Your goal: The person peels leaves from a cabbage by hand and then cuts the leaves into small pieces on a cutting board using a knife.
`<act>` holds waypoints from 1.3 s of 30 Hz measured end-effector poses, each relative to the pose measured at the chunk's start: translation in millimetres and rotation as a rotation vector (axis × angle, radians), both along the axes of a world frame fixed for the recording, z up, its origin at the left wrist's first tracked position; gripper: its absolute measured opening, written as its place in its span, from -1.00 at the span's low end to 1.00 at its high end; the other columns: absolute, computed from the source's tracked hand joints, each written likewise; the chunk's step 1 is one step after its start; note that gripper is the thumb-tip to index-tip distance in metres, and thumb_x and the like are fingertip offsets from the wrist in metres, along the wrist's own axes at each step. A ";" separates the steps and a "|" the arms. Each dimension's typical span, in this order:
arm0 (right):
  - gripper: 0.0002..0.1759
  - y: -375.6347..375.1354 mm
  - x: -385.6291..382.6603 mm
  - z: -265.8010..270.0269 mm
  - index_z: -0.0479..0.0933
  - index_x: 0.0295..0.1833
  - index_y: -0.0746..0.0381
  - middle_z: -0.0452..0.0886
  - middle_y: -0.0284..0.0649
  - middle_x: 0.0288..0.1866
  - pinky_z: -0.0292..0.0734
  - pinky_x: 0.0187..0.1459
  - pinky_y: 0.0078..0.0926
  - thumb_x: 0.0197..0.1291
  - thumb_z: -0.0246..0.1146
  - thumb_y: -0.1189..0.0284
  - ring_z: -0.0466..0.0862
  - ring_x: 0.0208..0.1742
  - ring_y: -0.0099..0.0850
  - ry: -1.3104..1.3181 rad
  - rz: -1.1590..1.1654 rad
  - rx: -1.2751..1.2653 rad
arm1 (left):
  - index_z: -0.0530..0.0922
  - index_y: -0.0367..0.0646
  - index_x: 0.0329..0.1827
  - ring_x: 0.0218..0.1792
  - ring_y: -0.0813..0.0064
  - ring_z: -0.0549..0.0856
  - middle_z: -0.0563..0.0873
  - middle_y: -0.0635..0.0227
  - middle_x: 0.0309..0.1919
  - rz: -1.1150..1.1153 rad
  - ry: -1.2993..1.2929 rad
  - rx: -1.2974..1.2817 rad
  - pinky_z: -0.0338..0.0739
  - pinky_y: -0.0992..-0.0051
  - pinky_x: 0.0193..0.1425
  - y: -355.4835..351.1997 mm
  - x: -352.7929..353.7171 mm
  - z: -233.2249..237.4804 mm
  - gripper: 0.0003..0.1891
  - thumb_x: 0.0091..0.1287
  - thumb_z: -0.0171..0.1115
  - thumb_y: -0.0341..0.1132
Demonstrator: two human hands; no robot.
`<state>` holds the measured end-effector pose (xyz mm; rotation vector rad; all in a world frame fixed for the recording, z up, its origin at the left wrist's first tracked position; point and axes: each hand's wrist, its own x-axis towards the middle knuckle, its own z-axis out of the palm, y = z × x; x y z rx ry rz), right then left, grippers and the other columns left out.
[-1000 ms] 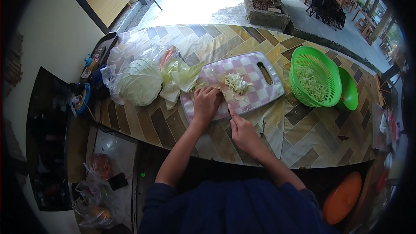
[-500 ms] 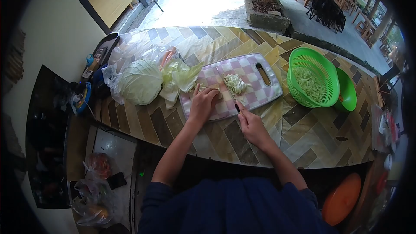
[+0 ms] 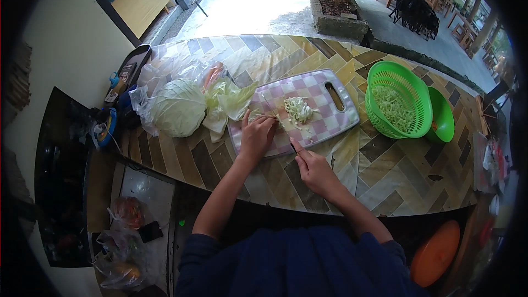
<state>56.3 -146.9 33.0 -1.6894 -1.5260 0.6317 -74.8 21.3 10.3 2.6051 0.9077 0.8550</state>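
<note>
On the pink-and-white checkered cutting board (image 3: 330, 124), my left hand (image 3: 258, 135) presses a piece of cabbage (image 3: 256, 114) with its fingers curled. My right hand (image 3: 313, 168) grips a knife (image 3: 293, 146) by its dark handle, at the board's near edge; its blade points up and left, close to my left fingertips. A small heap of shredded cabbage (image 3: 298, 110) lies right of the blade. Loose cabbage leaves (image 3: 230, 99) and a big cabbage head (image 3: 179, 108) rest to the left of the board.
A green basket (image 3: 375, 118) of shredded cabbage (image 3: 393, 107) stands right of the board, beside a green bowl (image 3: 444, 118). Plastic bags (image 3: 146, 96) lie behind the cabbage head. A dark tray (image 3: 140, 55) is at the table's left edge. An orange lid-like object (image 3: 435, 253) is low at right.
My right hand has shifted slightly left and toward me with the knife, whose blade has moved left toward my left fingers. My left hand stays on the cabbage piece.
</note>
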 end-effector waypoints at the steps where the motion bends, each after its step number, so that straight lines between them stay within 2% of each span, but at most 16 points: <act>1: -0.41 1.1 -0.4 0.2 0.23 0.51 0.10 0.56 0.10 -0.29 0.46 -0.14 -0.09 0.38 0.07 0.49 0.59 -0.25 0.07 -0.003 -0.002 -0.008 | 0.67 -0.09 -0.19 0.02 0.37 0.70 0.77 0.37 -0.15 0.002 -0.004 0.001 0.10 0.01 0.50 0.1 0.2 -1.2 -0.87 0.34 0.18 -0.31; 5: -0.41 5.8 -2.0 -0.4 0.23 0.51 0.11 0.57 0.10 -0.27 0.46 -0.13 -0.10 0.37 0.07 0.52 0.59 -0.23 0.07 -0.003 -0.008 -0.035 | 0.67 -0.09 -0.19 0.04 0.39 0.69 0.76 0.39 -0.12 0.000 0.001 -0.019 0.09 0.02 0.51 0.8 -0.6 -1.9 -0.87 0.32 0.19 -0.32; 8: -0.42 10.7 -2.2 -5.1 0.22 0.52 0.09 0.56 0.12 -0.34 0.48 -0.18 0.00 0.39 0.05 0.44 0.59 -0.29 0.10 -0.009 -0.005 0.020 | 0.67 -0.08 -0.18 0.04 0.39 0.69 0.76 0.39 -0.11 -0.003 0.000 -0.028 0.10 0.02 0.50 0.4 -0.2 -1.4 -0.88 0.31 0.20 -0.33; 11: -0.42 13.8 -3.5 -4.9 0.22 0.51 0.11 0.56 0.13 -0.33 0.48 -0.18 0.01 0.39 0.06 0.45 0.59 -0.29 0.12 -0.003 -0.006 0.029 | 0.67 -0.08 -0.19 0.04 0.39 0.69 0.77 0.39 -0.12 -0.001 -0.002 -0.033 0.10 0.02 0.50 1.1 -0.7 -1.8 -0.88 0.31 0.20 -0.33; 23: -0.44 30.8 -2.2 -8.2 0.25 0.48 0.18 0.60 0.23 -0.22 0.47 -0.11 0.02 0.37 0.05 0.49 0.61 -0.18 0.17 -0.022 -0.023 0.032 | 0.68 -0.08 -0.19 0.03 0.36 0.71 0.77 0.37 -0.10 0.003 -0.001 -0.047 0.11 0.01 0.50 0.1 0.1 -0.9 -0.90 0.29 0.26 -0.35; 29: -0.45 6.8 11.7 3.7 0.27 0.48 0.15 0.60 0.18 -0.22 0.47 -0.13 -0.04 0.38 0.06 0.48 0.61 -0.18 0.14 0.090 -0.047 0.039 | 0.66 -0.10 -0.21 -0.08 0.30 0.71 0.74 0.37 -0.24 -0.042 -0.092 -0.030 0.09 0.00 0.53 2.2 0.9 -8.2 -0.90 0.32 0.20 -0.34; 32: -0.45 8.5 13.5 -4.1 0.29 0.48 0.08 0.60 0.15 -0.31 0.50 -0.21 -0.37 0.39 0.09 0.48 0.60 -0.40 -0.12 0.097 -0.045 0.114 | 0.65 -0.11 -0.23 -0.13 0.28 0.71 0.73 0.34 -0.27 -0.040 -0.094 -0.023 0.09 -0.01 0.53 1.8 1.5 -6.5 -0.90 0.32 0.19 -0.34; 35: -0.44 2.7 6.8 13.4 0.27 0.49 0.11 0.61 0.13 -0.23 0.45 -0.15 -0.07 0.38 0.07 0.47 0.61 -0.21 0.11 0.088 -0.001 -0.018 | 0.65 -0.11 -0.25 -0.16 0.26 0.71 0.73 0.32 -0.29 -0.006 -0.052 0.000 0.08 -0.02 0.52 -1.1 1.6 -2.2 -0.90 0.33 0.18 -0.34; 39: -0.44 -0.6 3.4 11.3 0.26 0.49 0.11 0.59 0.11 -0.28 0.45 -0.14 -0.07 0.38 0.07 0.47 0.60 -0.22 0.08 0.057 0.012 0.011 | 0.65 -0.11 -0.24 -0.18 0.25 0.72 0.73 0.32 -0.29 0.004 -0.042 0.006 0.08 -0.03 0.52 -0.9 1.0 -3.2 -0.89 0.34 0.17 -0.34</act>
